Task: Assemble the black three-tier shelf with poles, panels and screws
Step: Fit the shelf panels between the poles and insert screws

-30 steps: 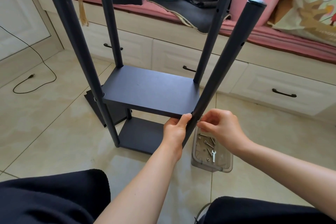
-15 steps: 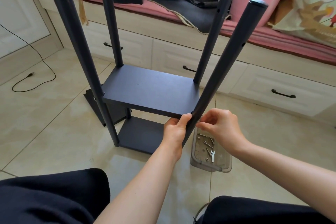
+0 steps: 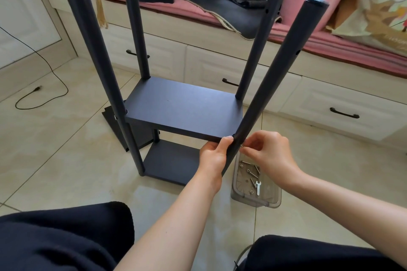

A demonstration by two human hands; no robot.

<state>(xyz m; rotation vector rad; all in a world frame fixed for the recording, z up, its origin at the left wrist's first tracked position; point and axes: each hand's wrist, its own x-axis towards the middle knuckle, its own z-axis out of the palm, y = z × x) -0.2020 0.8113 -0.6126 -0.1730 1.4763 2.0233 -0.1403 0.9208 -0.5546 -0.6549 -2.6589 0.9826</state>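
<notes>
Shelf (image 3: 185,108) half-built — my left hand (image 3: 212,156) clutching the near pole (image 3: 271,86), right hand (image 3: 267,154) pinching a screw (image 3: 241,145) against it.

Two left poles (image 3: 88,28) cut off at top edge; right hand (image 3: 267,153) fingertips hide the screw; tray (image 3: 273,201) contents tiny.

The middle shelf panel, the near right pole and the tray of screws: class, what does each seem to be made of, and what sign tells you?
Middle shelf panel: probably laminated board, matte black, with a flat face and square edge. Near right pole: likely painted metal tube, smooth, with drilled holes. Tray: clear, grey-tinted plastic; the floor shows through.
</notes>
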